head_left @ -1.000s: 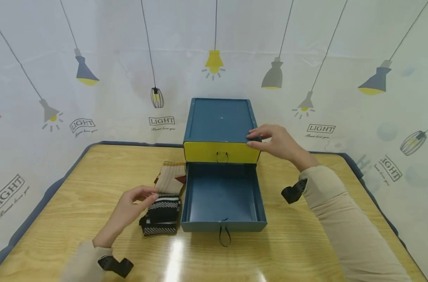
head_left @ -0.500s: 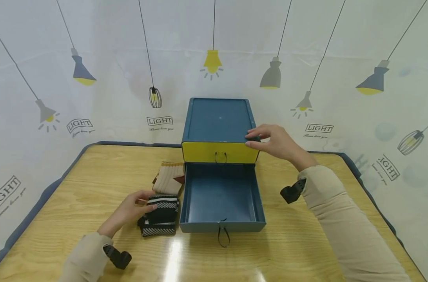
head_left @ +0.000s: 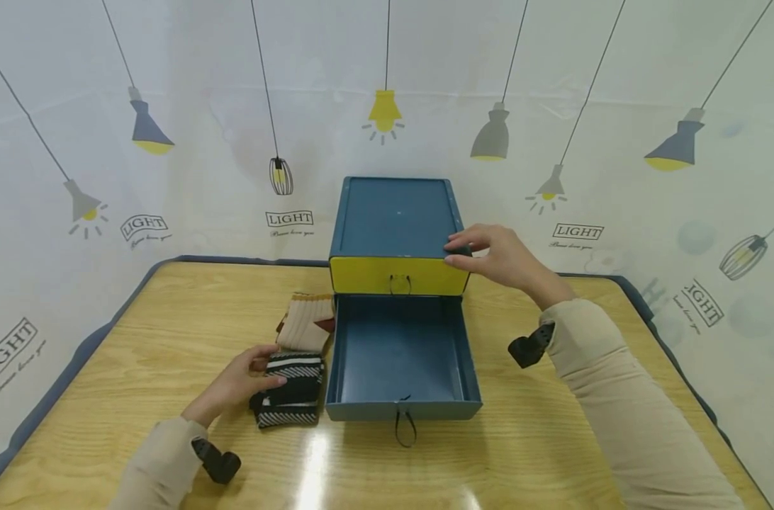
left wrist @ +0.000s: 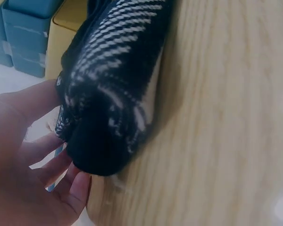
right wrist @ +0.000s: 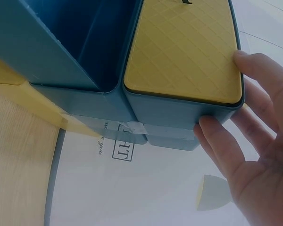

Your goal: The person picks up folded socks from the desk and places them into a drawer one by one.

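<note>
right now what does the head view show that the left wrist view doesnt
Only the head view shows the right hand holding the top corner of the blue drawer box, the pulled-out lower drawer with nothing visible in it, the beige socks and the lamp-print backdrop. Only the left wrist view shows the striped sock's rolled dark end against the fingers. Both show the left hand on the black striped socks, the wooden table and the yellow drawer front.
</note>
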The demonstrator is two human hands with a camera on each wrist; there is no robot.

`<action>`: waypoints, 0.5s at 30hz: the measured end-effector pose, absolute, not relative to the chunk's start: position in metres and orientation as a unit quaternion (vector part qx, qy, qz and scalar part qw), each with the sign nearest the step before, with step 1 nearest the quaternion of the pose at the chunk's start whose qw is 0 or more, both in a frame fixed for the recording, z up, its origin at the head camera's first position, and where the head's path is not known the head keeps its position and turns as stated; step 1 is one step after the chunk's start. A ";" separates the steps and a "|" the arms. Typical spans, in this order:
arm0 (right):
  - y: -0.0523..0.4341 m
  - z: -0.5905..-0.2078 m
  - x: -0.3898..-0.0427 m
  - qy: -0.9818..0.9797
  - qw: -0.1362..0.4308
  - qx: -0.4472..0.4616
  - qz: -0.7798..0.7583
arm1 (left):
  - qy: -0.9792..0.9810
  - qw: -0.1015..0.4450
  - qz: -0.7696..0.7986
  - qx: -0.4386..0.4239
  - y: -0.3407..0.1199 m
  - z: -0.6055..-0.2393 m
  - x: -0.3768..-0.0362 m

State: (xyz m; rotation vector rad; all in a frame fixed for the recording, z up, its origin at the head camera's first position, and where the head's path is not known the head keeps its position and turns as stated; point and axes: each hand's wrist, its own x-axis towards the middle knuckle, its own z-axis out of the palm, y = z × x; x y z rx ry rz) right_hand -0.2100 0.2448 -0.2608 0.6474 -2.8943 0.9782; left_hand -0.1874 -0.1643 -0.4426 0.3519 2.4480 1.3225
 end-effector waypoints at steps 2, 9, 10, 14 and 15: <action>0.245 -0.261 -0.210 -0.927 0.010 0.207 0.312 | 0.861 0.174 0.464 0.117 -0.164 -0.443 -0.189; 0.244 -0.263 -0.210 -0.927 0.014 0.212 0.310 | 0.867 0.197 0.450 0.079 -0.163 -0.444 -0.194; 0.244 -0.263 -0.210 -0.927 0.015 0.211 0.311 | 0.867 0.200 0.451 0.075 -0.162 -0.443 -0.194; 0.244 -0.263 -0.210 -0.926 0.015 0.210 0.313 | 0.856 0.209 0.467 0.074 -0.161 -0.443 -0.194; 0.244 -0.263 -0.210 -0.926 0.014 0.210 0.313 | 0.852 0.211 0.473 0.080 -0.161 -0.442 -0.193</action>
